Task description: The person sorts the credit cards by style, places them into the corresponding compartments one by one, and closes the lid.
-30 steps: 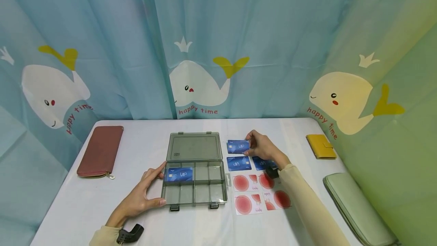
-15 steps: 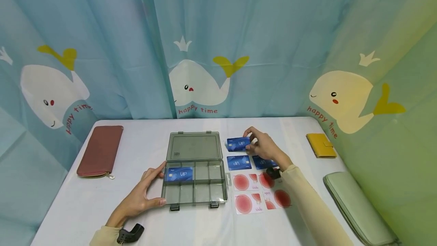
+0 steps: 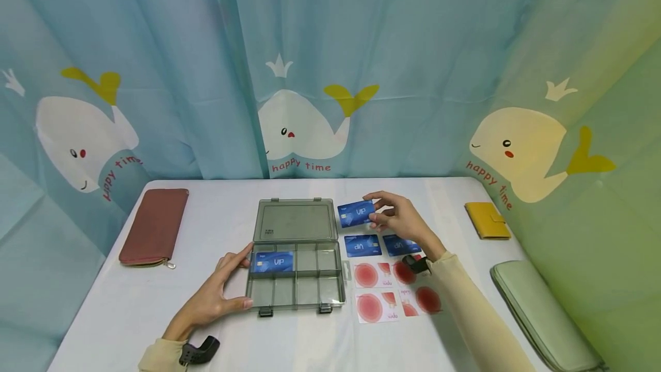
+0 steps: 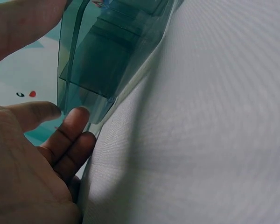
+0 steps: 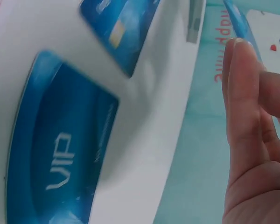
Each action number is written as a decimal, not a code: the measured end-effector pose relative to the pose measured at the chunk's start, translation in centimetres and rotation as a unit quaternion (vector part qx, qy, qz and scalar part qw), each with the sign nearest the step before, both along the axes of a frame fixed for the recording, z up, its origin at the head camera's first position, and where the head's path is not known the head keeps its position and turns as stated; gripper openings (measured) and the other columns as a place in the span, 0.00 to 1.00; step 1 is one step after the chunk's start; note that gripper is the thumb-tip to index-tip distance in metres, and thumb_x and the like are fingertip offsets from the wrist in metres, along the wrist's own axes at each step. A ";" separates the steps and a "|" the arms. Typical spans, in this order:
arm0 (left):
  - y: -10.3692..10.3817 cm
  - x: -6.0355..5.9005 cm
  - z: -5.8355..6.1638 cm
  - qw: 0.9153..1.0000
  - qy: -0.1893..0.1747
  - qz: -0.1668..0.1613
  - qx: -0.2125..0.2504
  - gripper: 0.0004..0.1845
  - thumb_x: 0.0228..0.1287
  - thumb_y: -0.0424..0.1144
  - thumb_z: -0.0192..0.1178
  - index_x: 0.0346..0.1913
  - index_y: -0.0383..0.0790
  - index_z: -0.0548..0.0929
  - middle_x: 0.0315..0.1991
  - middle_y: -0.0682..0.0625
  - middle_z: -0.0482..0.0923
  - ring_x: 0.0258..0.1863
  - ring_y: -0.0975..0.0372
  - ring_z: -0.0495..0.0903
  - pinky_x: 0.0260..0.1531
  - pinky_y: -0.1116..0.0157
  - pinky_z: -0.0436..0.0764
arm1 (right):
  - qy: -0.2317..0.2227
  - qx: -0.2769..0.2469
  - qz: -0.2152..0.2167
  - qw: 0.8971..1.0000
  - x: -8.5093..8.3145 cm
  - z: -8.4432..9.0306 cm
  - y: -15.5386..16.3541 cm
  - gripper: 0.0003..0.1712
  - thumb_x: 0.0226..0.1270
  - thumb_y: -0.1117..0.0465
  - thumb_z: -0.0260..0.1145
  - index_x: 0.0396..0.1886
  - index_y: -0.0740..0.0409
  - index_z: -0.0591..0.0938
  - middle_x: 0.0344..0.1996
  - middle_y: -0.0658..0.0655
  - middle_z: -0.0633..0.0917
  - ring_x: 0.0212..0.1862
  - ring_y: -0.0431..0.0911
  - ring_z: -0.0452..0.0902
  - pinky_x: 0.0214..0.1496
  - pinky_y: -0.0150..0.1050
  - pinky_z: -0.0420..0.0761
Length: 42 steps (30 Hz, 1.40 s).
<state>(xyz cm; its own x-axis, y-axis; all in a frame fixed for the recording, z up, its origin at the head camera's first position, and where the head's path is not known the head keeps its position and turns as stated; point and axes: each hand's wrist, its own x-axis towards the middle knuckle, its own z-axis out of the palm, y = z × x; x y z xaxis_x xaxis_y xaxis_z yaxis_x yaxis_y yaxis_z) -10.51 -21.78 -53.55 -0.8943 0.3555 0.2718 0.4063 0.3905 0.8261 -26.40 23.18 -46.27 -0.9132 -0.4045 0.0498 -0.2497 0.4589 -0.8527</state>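
From the head view I see my right hand (image 3: 400,220) pinching a blue card (image 3: 356,213) above the table (image 3: 124,314), just right of the open box (image 3: 295,257). My left hand (image 3: 217,297) rests loosely spread against the box's left side.

Left wrist: fingers (image 4: 67,140) touch the box (image 4: 107,60) wall.

Right wrist: fingertips (image 5: 242,93) hold the card's edge (image 5: 240,23); other cards (image 5: 56,158) lie below.

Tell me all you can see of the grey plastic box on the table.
The grey plastic box is see-through and smoky. It lies open, its hinged lid flat on the white table behind it. Dividers split the tray into small compartments; one blue VIP card lies in the back-left part. The left hand touches its left side.
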 end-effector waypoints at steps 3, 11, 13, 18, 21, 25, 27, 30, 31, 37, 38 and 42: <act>0.0 0.0 0.0 1.000 0.002 0.000 -0.002 0.58 0.53 0.38 0.80 0.84 0.38 0.58 0.59 0.45 0.73 0.59 0.60 0.65 0.67 0.70 0.58 | -0.007 -0.003 -0.002 1.000 0.4 0.5 -0.3 0.29 0.69 0.70 0.74 0.69 0.60 0.81 0.46 0.68 0.83 0.35 0.57 0.91 0.37 0.42 0.90; 0.0 0.0 -0.1 1.000 0.003 0.003 -0.006 0.57 0.53 0.38 0.80 0.84 0.37 0.59 0.58 0.46 0.73 0.59 0.60 0.65 0.67 0.69 0.58 | -0.009 0.062 -0.021 0.998 1.4 1.3 -0.8 0.37 0.60 0.63 0.82 0.70 0.53 0.83 0.52 0.62 0.86 0.41 0.47 0.89 0.47 0.42 0.89; 0.0 0.0 -0.1 1.000 0.004 0.002 -0.006 0.57 0.53 0.38 0.80 0.84 0.37 0.59 0.58 0.47 0.73 0.59 0.60 0.65 0.67 0.69 0.59 | -0.010 0.071 -0.018 0.997 1.6 1.5 -0.8 0.38 0.59 0.62 0.83 0.70 0.52 0.83 0.53 0.61 0.86 0.43 0.47 0.89 0.48 0.43 0.89; 0.0 -0.1 -0.2 1.000 0.010 -0.001 -0.001 0.57 0.53 0.37 0.80 0.84 0.35 0.59 0.58 0.47 0.73 0.59 0.60 0.65 0.67 0.72 0.58 | -0.002 0.068 -0.009 0.998 2.0 1.9 -0.8 0.38 0.58 0.63 0.84 0.70 0.51 0.83 0.53 0.62 0.86 0.43 0.48 0.89 0.47 0.41 0.89; 0.0 -0.1 -0.2 1.000 0.012 -0.002 0.003 0.57 0.52 0.37 0.80 0.83 0.34 0.59 0.58 0.46 0.74 0.59 0.60 0.65 0.67 0.74 0.56 | 0.007 0.059 -0.004 0.998 2.3 2.1 -0.9 0.38 0.59 0.64 0.83 0.70 0.52 0.83 0.53 0.63 0.86 0.44 0.48 0.89 0.46 0.38 0.88; 0.0 -0.1 -0.2 1.000 0.013 -0.004 0.005 0.57 0.52 0.37 0.80 0.83 0.34 0.59 0.57 0.46 0.74 0.59 0.61 0.65 0.67 0.75 0.56 | 0.017 0.036 0.013 0.999 2.6 2.3 -1.1 0.36 0.62 0.65 0.81 0.71 0.57 0.82 0.52 0.62 0.86 0.43 0.47 0.88 0.44 0.33 0.87; 0.0 -0.1 -0.2 1.000 0.014 -0.004 0.005 0.57 0.52 0.37 0.80 0.83 0.34 0.59 0.58 0.46 0.74 0.59 0.61 0.65 0.67 0.75 0.56 | 0.022 0.023 0.024 0.999 2.8 2.3 -1.3 0.35 0.64 0.67 0.79 0.71 0.59 0.81 0.51 0.62 0.86 0.43 0.47 0.87 0.44 0.32 0.86; 0.0 -0.1 -0.2 1.000 0.014 -0.004 0.005 0.57 0.52 0.37 0.80 0.83 0.34 0.59 0.58 0.46 0.74 0.59 0.60 0.65 0.67 0.75 0.56 | 0.026 0.010 0.040 0.999 3.0 2.2 -1.7 0.34 0.67 0.68 0.76 0.72 0.61 0.79 0.49 0.62 0.85 0.42 0.45 0.86 0.43 0.32 0.85; 0.0 -0.1 -0.2 1.000 0.013 -0.004 0.005 0.57 0.52 0.37 0.80 0.84 0.35 0.59 0.58 0.47 0.74 0.59 0.60 0.65 0.67 0.75 0.56 | 0.028 0.007 0.043 0.999 3.1 2.2 -1.8 0.33 0.67 0.69 0.76 0.72 0.61 0.79 0.48 0.61 0.85 0.42 0.44 0.86 0.43 0.32 0.85; 0.0 0.0 -0.2 1.000 0.010 -0.005 0.006 0.57 0.53 0.37 0.80 0.84 0.36 0.59 0.57 0.47 0.73 0.59 0.59 0.65 0.67 0.76 0.55 | 0.023 -0.005 0.066 0.998 3.6 1.8 -2.7 0.32 0.67 0.68 0.76 0.71 0.63 0.80 0.44 0.59 0.84 0.41 0.44 0.83 0.44 0.31 0.84; 0.0 0.0 -0.2 1.000 0.010 -0.005 0.006 0.57 0.53 0.37 0.80 0.84 0.36 0.59 0.57 0.47 0.73 0.59 0.59 0.65 0.67 0.76 0.55 | 0.022 -0.007 0.071 0.997 3.7 1.7 -2.9 0.32 0.67 0.68 0.76 0.71 0.64 0.80 0.44 0.59 0.83 0.41 0.44 0.83 0.45 0.31 0.84; 0.1 -0.1 -0.1 1.000 0.014 -0.012 0.014 0.57 0.53 0.35 0.80 0.83 0.34 0.59 0.56 0.45 0.73 0.58 0.59 0.65 0.66 0.78 0.54 | 0.017 -0.014 0.096 0.995 4.2 1.1 -3.5 0.32 0.67 0.68 0.76 0.70 0.66 0.79 0.42 0.59 0.82 0.40 0.43 0.81 0.44 0.31 0.82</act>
